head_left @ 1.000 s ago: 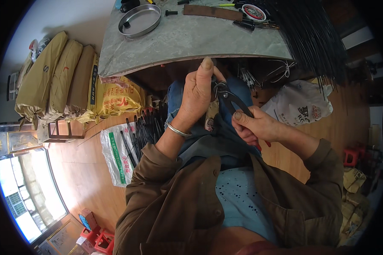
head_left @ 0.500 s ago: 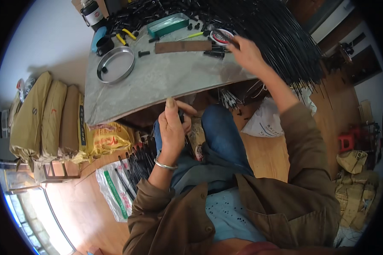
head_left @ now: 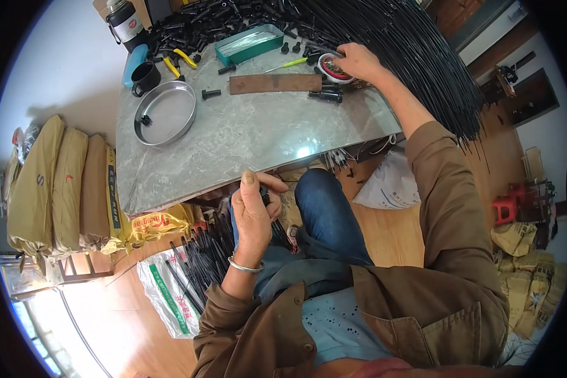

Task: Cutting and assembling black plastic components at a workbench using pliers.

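My left hand (head_left: 253,211), with a silver bangle at its wrist, is closed around a black cylindrical piece (head_left: 264,194) just off the table's near edge. Its thumb points up, and most of the piece is hidden by the fingers. My right hand (head_left: 360,63) reaches across the table to a small round white-and-red tub (head_left: 334,68) with small loose bits inside. Its fingers are bent together over the tub's far rim. A dark stick-like thing (head_left: 324,49) shows by the fingertips; how it is gripped is unclear.
Behind the tub lie a bundle of long black rods (head_left: 409,69), a green tray (head_left: 251,45) and a yellow-green screwdriver (head_left: 294,63). A brown strip (head_left: 274,84), a round metal pan (head_left: 166,113), a black mug (head_left: 146,78) and yellow-handled pliers (head_left: 177,63) lie farther left. Sacks (head_left: 69,189) stand left.
My right hand has moved slightly farther away, from above the tub to its rim, uncovering the contents. The left hand keeps its hold. The whole view has shifted a little.
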Demonstrator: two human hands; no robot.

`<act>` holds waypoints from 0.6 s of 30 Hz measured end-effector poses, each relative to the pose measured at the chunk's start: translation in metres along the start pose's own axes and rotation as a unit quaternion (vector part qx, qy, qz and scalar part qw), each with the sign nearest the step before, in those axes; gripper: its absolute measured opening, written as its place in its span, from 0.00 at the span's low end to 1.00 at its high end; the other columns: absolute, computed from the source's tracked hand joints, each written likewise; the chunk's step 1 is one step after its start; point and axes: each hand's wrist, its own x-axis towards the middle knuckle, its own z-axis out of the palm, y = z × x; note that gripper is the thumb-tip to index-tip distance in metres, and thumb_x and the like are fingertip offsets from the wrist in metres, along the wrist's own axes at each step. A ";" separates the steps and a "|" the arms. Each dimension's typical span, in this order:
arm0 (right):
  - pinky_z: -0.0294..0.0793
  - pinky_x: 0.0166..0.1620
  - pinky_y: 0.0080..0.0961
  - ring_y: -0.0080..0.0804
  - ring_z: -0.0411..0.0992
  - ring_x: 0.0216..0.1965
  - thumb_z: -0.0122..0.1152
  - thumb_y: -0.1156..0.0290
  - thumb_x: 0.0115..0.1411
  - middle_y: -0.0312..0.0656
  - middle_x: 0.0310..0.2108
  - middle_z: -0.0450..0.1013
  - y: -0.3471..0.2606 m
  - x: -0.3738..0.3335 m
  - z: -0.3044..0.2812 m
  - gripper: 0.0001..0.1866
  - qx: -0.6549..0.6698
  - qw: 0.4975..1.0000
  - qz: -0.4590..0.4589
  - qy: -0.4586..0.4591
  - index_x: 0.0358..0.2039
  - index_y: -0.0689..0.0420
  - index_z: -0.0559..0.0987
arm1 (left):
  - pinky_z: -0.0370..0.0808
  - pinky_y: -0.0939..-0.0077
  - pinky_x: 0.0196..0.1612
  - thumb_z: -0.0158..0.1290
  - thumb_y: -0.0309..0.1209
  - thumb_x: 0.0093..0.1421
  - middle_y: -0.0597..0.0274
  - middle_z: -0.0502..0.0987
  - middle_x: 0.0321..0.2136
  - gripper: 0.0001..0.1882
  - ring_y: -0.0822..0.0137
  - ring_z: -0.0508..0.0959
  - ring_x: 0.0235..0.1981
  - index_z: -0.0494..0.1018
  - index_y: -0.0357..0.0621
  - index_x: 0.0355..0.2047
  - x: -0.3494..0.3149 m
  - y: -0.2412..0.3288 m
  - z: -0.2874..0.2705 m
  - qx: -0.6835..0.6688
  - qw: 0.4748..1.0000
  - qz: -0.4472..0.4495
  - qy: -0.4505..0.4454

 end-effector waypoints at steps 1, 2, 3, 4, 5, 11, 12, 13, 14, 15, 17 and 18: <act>0.71 0.43 0.37 0.46 0.74 0.39 0.58 0.63 0.52 0.50 0.34 0.76 0.005 0.004 -0.001 0.16 0.029 1.000 -0.002 0.006 0.37 0.60 0.79 | 0.52 0.84 0.15 0.30 0.50 0.69 0.71 0.57 0.07 0.32 0.80 0.54 0.10 0.70 0.33 0.25 0.001 0.000 0.000 -0.007 1.000 -0.002 0.001; 0.72 0.40 0.35 0.43 0.74 0.35 0.58 0.64 0.52 0.48 0.31 0.76 0.009 0.006 -0.003 0.15 0.058 0.998 -0.004 0.012 0.37 0.60 0.79 | 0.52 0.84 0.15 0.30 0.50 0.69 0.71 0.57 0.07 0.32 0.80 0.54 0.10 0.70 0.33 0.25 0.001 0.001 -0.001 -0.014 1.000 -0.004 0.003; 0.72 0.37 0.33 0.39 0.75 0.31 0.58 0.64 0.52 0.47 0.28 0.76 0.012 0.006 -0.005 0.15 0.087 0.996 -0.006 0.018 0.36 0.61 0.79 | 0.52 0.84 0.15 0.30 0.50 0.69 0.71 0.57 0.07 0.32 0.80 0.54 0.10 0.70 0.33 0.26 0.001 0.002 -0.001 -0.021 1.000 -0.006 0.004; 0.72 0.37 0.33 0.39 0.75 0.31 0.58 0.64 0.52 0.47 0.28 0.76 0.010 0.003 -0.008 0.15 0.087 0.996 -0.008 0.018 0.36 0.61 0.79 | 0.52 0.84 0.15 0.30 0.50 0.69 0.71 0.57 0.07 0.32 0.80 0.54 0.10 0.70 0.33 0.26 0.000 0.002 -0.004 -0.021 1.000 -0.005 0.006; 0.69 0.33 0.29 0.33 0.70 0.27 0.58 0.64 0.53 0.43 0.24 0.72 0.009 -0.003 -0.010 0.13 0.180 0.984 0.013 -0.004 0.33 0.61 0.78 | 0.53 0.84 0.16 0.31 0.50 0.68 0.70 0.58 0.08 0.31 0.80 0.55 0.11 0.70 0.32 0.28 -0.002 0.001 -0.007 -0.044 0.999 -0.004 -0.016; 0.59 0.21 0.17 0.14 0.57 0.17 0.57 0.67 0.55 0.29 0.17 0.62 -0.033 -0.078 -0.022 0.08 0.589 0.785 0.028 -0.189 0.27 0.58 0.75 | 0.60 0.84 0.22 0.37 0.46 0.68 0.65 0.66 0.20 0.25 0.78 0.62 0.19 0.69 0.31 0.41 -0.011 0.005 -0.006 -0.144 0.980 0.080 -0.115; 0.58 0.21 0.17 0.15 0.56 0.17 0.55 0.66 0.56 0.29 0.16 0.61 -0.050 -0.101 -0.023 0.08 0.632 0.745 0.003 -0.213 0.26 0.56 0.72 | 0.60 0.84 0.22 0.37 0.46 0.68 0.65 0.66 0.20 0.25 0.78 0.62 0.19 0.69 0.31 0.41 -0.011 0.008 -0.004 -0.141 0.981 0.078 -0.111; 0.56 0.22 0.16 0.15 0.56 0.17 0.53 0.65 0.58 0.29 0.15 0.59 -0.066 -0.124 -0.024 0.09 0.674 0.699 -0.020 -0.236 0.24 0.55 0.70 | 0.61 0.82 0.25 0.41 0.50 0.65 0.64 0.66 0.26 0.29 0.76 0.64 0.22 0.66 0.31 0.46 -0.012 0.013 0.000 -0.093 0.987 0.078 -0.108; 0.56 0.22 0.17 0.16 0.55 0.17 0.52 0.65 0.58 0.29 0.15 0.59 -0.081 -0.143 -0.023 0.09 0.691 0.680 -0.017 -0.245 0.25 0.55 0.70 | 0.62 0.79 0.27 0.44 0.54 0.62 0.62 0.67 0.32 0.34 0.74 0.65 0.25 0.63 0.31 0.51 -0.015 0.017 0.002 -0.043 0.991 0.075 -0.100; 0.56 0.21 0.17 0.16 0.55 0.17 0.51 0.66 0.58 0.29 0.15 0.59 -0.093 -0.159 -0.020 0.08 0.707 0.660 -0.013 -0.253 0.25 0.55 0.69 | 0.63 0.80 0.28 0.45 0.53 0.62 0.63 0.65 0.37 0.34 0.74 0.66 0.28 0.62 0.31 0.53 -0.017 0.018 0.005 -0.025 0.992 0.085 -0.085; 0.57 0.22 0.17 0.17 0.56 0.17 0.52 0.65 0.58 0.30 0.16 0.59 -0.105 -0.183 -0.009 0.09 0.740 0.618 -0.020 -0.264 0.25 0.56 0.69 | 0.63 0.81 0.29 0.44 0.53 0.62 0.63 0.65 0.37 0.34 0.74 0.66 0.28 0.63 0.32 0.53 -0.020 0.017 0.014 -0.009 0.992 0.105 -0.067; 0.57 0.22 0.17 0.16 0.56 0.17 0.51 0.65 0.58 0.30 0.17 0.60 -0.111 -0.192 -0.004 0.09 0.751 0.601 -0.030 -0.272 0.26 0.56 0.69 | 0.64 0.81 0.29 0.44 0.52 0.63 0.63 0.65 0.37 0.33 0.74 0.66 0.28 0.63 0.32 0.53 -0.022 0.017 0.015 0.002 0.990 0.132 -0.054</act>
